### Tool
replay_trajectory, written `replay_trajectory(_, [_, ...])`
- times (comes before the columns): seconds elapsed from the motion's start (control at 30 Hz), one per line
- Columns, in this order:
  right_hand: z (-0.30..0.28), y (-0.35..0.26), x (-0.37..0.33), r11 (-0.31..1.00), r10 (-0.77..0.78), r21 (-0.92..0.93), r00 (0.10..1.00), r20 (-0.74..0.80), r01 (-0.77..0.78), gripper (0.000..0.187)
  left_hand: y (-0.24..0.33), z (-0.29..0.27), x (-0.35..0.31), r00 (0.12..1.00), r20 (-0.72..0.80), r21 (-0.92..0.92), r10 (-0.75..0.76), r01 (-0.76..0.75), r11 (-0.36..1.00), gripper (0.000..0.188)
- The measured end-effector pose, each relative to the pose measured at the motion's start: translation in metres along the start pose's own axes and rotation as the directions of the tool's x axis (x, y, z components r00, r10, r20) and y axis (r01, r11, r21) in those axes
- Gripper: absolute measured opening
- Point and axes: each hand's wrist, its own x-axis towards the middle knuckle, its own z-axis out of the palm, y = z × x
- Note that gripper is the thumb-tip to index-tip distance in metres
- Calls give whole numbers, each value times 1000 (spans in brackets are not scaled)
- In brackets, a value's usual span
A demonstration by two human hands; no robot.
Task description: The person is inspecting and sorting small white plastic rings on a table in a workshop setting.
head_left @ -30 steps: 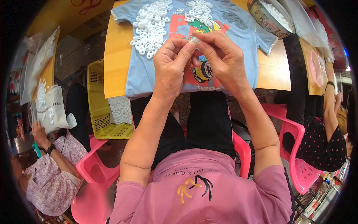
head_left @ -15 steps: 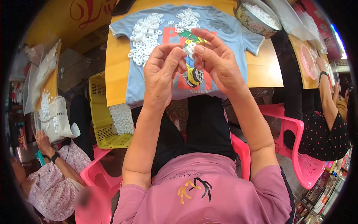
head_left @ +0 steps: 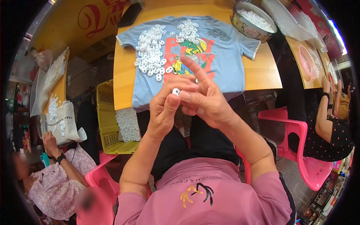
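Observation:
A small white plastic piece with a dark hole (head_left: 176, 91) is pinched at the fingertips of my left hand (head_left: 163, 107), above the lower hem of a light blue printed T-shirt (head_left: 228, 77). My right hand (head_left: 210, 98) meets it from the other side, thumb against the piece and index finger stretched up and away. Its other fingers are curled and partly hidden. Beyond my hands, a large pile of white oval two-holed pieces (head_left: 150, 48) lies on the shirt's left side. A smaller pile of similar pieces (head_left: 187, 30) sits near the collar.
A round tin (head_left: 249, 33) of white pieces stands at the table's back right, a dark flat object (head_left: 130, 15) at back left. Below the table's left is a yellow crate (head_left: 107, 123) beside more white pieces (head_left: 127, 123). Co-workers sit left and right on pink chairs (head_left: 300, 150).
Both hands have come down from over the shirt's print toward my body, still holding a small white piece between them. My right index finger now points up. The whole view has shifted slightly.

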Motion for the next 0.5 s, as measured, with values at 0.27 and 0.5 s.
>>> replay_trajectory(0.27, [23,19,7,993,-64,98,998,-2,64,85,8,-8,-17,990,-142,-82,-17,6,997,42])
replay_trajectory(0.5, [12,2,23,897,22,-441,997,80,16,64,39,-53,-51,955,-294,120,32,4,993,28])
